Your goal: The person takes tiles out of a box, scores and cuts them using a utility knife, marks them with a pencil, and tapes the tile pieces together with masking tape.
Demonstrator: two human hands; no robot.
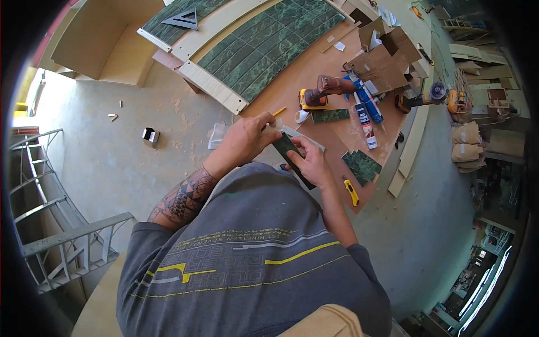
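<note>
My right hand grips a narrow dark-green marbled tile strip, thumb across its face, close to my body. My left hand is closed at the strip's upper end, fingertips pinched together. Something small and pale shows there, but I cannot make out what those fingers hold. A light grey flat piece lies behind my right hand. Just beyond my left fingers is a yellow pencil. A yellow utility knife and a green tile offcut lie to the right of my right hand.
A curved panel with green tiles carries a speed square. On the brown board are a cordless drill, a glue cartridge, a blue caulking gun and a cardboard box. An angle grinder lies right, a metal ladder left.
</note>
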